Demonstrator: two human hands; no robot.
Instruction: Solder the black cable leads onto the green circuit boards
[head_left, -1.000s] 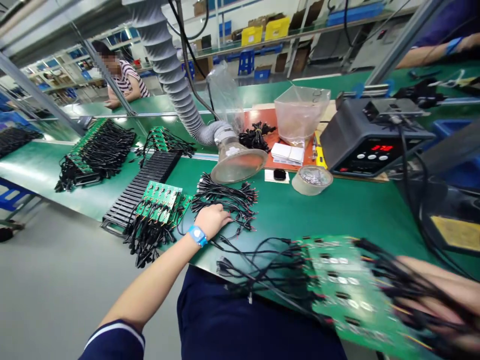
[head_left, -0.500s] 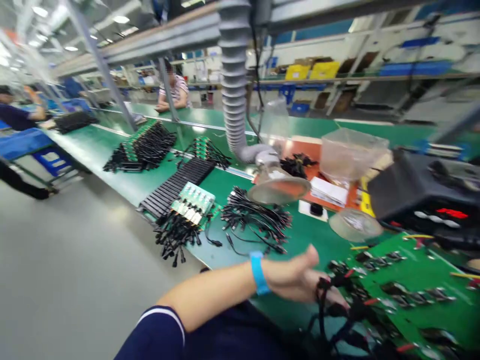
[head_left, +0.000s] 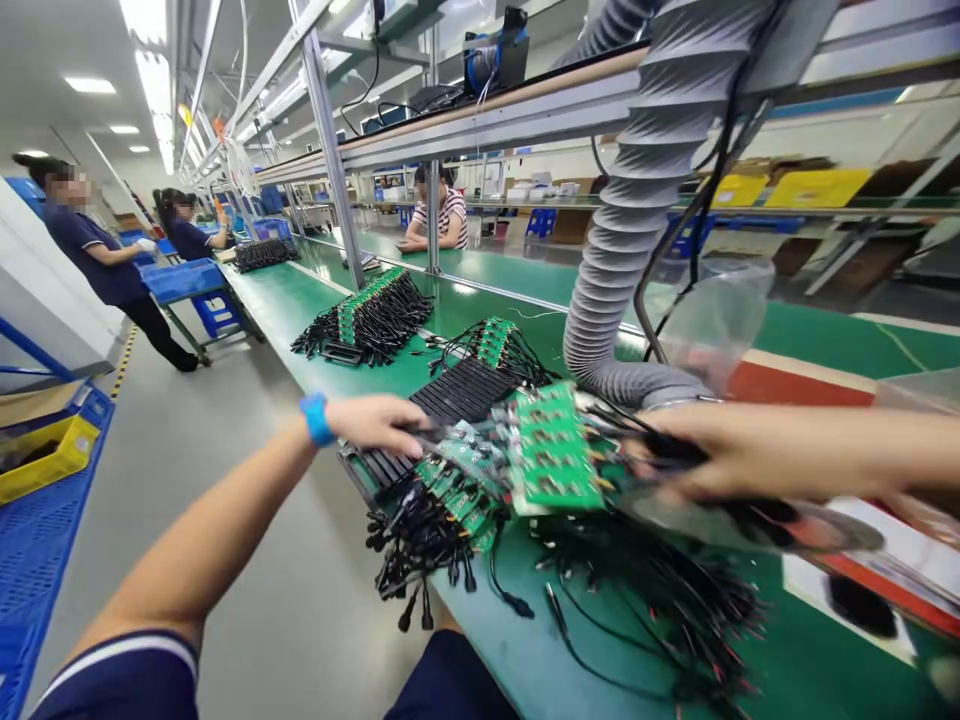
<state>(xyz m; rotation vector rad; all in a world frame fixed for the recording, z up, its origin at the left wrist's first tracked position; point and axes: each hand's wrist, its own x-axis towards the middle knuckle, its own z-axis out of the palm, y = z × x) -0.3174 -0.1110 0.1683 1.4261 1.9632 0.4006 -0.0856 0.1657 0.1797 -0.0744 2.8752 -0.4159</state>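
A green circuit board panel [head_left: 555,450] with rows of small parts is held in the air over the bench. My right hand [head_left: 694,450] is closed around black cables [head_left: 664,440] at the panel's right side. At its left, my left hand [head_left: 379,425] has curled fingers, with blurred dark cables running from them towards the panel. Under the left hand lies a row of black bars [head_left: 461,390]. Just below the panel are more circuit boards [head_left: 465,475], whose black connector leads [head_left: 420,550] hang over the bench edge. A loose bundle of black cables [head_left: 660,590] lies under my right hand.
A ribbed grey exhaust hose [head_left: 622,260] comes down beside my right hand. Boards with cables [head_left: 371,315] are piled farther along the green bench [head_left: 300,290]. A co-worker [head_left: 442,215] sits across; another person [head_left: 97,250] stands in the left aisle near a blue cart [head_left: 180,280].
My view has swung left. The left hand has moved from the cables beside the panel at right to above the black bars. My right hand has come into view, and the panel is now raised.
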